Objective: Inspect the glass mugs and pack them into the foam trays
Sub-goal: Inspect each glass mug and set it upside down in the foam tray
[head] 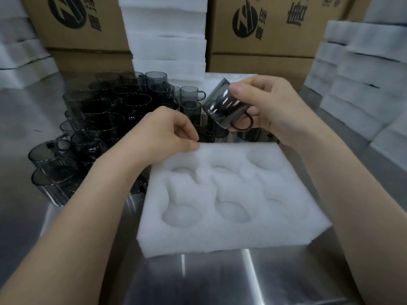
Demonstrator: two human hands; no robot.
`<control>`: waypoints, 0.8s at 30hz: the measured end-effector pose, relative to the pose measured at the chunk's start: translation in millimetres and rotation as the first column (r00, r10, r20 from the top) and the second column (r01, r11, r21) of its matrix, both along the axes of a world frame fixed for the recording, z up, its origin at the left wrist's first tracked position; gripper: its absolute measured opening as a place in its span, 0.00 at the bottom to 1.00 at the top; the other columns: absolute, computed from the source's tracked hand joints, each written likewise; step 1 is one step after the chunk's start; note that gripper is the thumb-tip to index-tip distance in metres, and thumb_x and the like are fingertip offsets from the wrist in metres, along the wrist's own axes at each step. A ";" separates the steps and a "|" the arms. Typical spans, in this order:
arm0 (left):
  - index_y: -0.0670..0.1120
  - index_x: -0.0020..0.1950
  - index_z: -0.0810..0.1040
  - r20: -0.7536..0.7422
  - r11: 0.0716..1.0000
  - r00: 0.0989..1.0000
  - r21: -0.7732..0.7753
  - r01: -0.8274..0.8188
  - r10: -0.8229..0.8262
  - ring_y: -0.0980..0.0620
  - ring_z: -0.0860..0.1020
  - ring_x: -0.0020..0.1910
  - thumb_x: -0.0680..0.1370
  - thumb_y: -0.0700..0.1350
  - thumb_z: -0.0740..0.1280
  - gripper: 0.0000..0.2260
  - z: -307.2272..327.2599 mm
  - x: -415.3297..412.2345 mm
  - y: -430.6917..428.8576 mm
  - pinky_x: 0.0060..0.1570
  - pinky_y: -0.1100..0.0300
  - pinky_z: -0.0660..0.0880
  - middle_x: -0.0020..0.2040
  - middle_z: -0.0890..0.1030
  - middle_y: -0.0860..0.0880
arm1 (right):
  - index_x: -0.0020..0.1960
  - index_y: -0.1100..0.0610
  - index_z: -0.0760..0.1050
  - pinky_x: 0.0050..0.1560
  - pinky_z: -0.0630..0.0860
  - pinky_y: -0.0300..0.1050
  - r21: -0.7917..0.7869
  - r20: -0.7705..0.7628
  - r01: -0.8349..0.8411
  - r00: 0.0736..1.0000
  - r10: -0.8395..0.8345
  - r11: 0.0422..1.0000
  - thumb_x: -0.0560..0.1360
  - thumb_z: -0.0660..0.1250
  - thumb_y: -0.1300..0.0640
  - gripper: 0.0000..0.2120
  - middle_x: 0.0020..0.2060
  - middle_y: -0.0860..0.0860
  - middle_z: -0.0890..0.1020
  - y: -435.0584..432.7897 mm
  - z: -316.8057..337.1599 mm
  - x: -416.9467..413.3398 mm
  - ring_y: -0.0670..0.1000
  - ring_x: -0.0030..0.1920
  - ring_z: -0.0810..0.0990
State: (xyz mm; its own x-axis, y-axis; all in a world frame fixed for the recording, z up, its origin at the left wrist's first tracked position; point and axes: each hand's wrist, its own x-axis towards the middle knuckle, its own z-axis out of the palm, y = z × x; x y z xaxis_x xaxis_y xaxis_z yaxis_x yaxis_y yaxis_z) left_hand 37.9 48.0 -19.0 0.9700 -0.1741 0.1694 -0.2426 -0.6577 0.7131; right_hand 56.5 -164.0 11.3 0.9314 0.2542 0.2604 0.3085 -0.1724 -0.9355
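- Inspecting: your right hand (271, 106) clamps a tilted mug (224, 106).
- Your left hand (167, 133) pinches the empty foam tray (231, 236) at 11 o'clock.
- Next, seat it upright in a pocket.

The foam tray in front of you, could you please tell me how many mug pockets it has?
6, all empty, in the foam tray: a far row of three and a near row of three, left, middle and right in each. None look hidden.

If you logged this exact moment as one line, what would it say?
right hand: holds smoked glass mug tilted | left hand: pinches foam tray far corner | tray pockets: all empty | phase: inspecting
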 end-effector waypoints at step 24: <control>0.46 0.44 0.82 -0.244 0.762 0.967 -0.640 -0.101 -0.077 0.49 0.83 0.37 0.83 0.51 0.56 0.18 5.6 6.1 11.3 0.40 0.58 0.78 0.40 0.85 0.46 | 0.42 0.49 0.73 0.38 0.73 0.45 -0.589 0.431 0.246 0.901 0.042 0.770 0.68 0.70 0.38 0.16 0.31 0.41 0.75 73.1 -21.2 -38.1 0.44 0.36 0.75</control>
